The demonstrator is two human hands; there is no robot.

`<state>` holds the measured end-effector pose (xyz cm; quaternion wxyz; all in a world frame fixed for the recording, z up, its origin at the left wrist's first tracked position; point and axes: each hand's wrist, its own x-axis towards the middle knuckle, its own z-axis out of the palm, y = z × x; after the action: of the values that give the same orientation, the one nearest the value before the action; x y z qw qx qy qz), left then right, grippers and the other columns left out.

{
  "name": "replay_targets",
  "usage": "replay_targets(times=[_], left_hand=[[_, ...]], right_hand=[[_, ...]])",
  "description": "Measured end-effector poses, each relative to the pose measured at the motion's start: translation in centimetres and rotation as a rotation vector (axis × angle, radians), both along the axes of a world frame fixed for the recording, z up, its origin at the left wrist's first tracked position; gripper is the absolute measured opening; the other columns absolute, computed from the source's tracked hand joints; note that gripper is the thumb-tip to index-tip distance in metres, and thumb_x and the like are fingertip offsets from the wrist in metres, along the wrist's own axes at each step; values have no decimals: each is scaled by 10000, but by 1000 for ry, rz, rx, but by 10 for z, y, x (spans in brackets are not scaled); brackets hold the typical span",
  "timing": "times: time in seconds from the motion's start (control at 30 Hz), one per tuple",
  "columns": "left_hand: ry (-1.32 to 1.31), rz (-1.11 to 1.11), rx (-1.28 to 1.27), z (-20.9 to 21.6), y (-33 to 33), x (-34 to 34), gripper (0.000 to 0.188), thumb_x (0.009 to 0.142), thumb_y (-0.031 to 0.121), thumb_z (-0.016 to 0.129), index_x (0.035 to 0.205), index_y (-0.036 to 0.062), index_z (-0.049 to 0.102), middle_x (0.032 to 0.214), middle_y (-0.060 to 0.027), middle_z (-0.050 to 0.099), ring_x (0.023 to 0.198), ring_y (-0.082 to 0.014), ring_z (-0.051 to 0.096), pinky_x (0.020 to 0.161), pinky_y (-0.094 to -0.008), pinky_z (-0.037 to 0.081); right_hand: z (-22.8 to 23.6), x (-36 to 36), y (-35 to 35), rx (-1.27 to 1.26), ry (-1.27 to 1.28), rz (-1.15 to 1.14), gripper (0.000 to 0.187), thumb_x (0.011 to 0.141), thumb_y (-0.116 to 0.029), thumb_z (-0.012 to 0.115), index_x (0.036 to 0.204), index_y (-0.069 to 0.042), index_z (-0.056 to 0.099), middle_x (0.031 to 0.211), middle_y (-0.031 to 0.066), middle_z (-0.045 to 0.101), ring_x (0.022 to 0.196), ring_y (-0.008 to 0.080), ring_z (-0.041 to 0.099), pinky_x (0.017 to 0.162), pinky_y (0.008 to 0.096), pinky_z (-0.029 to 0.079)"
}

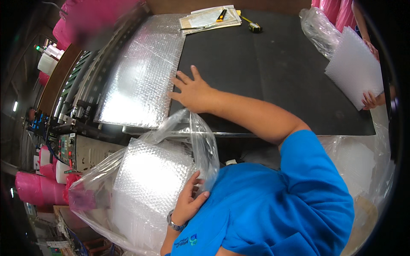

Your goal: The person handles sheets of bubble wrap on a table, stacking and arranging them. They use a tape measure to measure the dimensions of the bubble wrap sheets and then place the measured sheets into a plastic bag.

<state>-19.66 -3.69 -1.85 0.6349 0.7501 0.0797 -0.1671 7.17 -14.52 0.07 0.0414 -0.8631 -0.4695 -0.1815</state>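
Observation:
My right hand (191, 90) reaches across the dark table with its fingers spread. Its fingertips touch the right edge of a long bubble wrap sheet (143, 64) lying flat there. Below the table edge, a large clear plastic bag (204, 141) hangs with its mouth up. Inside it stands a stack of cut bubble wrap sheets (149, 170). My left hand (190, 198), with a metal watch on the wrist, is at the bag's right rim, its fingers curled around the film. Part of the bag's rim rises close under my right wrist.
Rollers of a machine (79, 91) border the table's left side. A box cutter (221, 16) on flat packets and a tape measure (255, 27) lie at the back. At right, another person's hands hold bubble wrap sheets (356, 68) beside crumpled clear film (320, 32). Pink rolls (40, 187) stand left.

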Motion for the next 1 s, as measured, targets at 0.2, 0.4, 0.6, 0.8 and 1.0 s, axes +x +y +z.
replay_targets(times=[0.2,0.4,0.6,0.8,1.0], left_hand=[[-25,-84,166,-7,19,-20,350,833,175,577,1136,5,535,826,-70,565,784,-132,522,724,-242,422],[-146,-177,41,8,3,-1,321,822,165,590,1102,10,558,808,-74,554,790,-152,535,750,-250,408],[-45,-123,408,9,17,-8,308,829,199,580,1066,1,564,842,-107,571,765,-159,547,698,-268,430],[131,-84,170,18,45,-23,223,827,192,571,891,-21,572,713,-68,559,645,-128,533,560,-244,416],[-390,-354,-294,36,43,-8,107,807,109,572,852,26,622,773,-95,598,686,-215,566,639,-308,437]], right_hand=[[-13,-30,7,-113,724,202,495,758,-357,602,1166,-95,502,1245,159,421,1238,310,307,988,619,150],[-40,-40,25,287,643,194,265,836,-297,549,890,-38,543,837,138,588,868,270,557,816,474,376],[28,-39,26,829,1006,281,204,839,-221,526,874,-20,532,814,176,593,782,311,578,689,389,439],[10,-12,38,873,957,184,199,849,-220,541,838,-21,523,737,125,567,686,210,529,628,336,422],[15,-1,29,708,791,267,245,819,-274,571,889,-39,563,742,136,575,716,244,557,656,346,435]])
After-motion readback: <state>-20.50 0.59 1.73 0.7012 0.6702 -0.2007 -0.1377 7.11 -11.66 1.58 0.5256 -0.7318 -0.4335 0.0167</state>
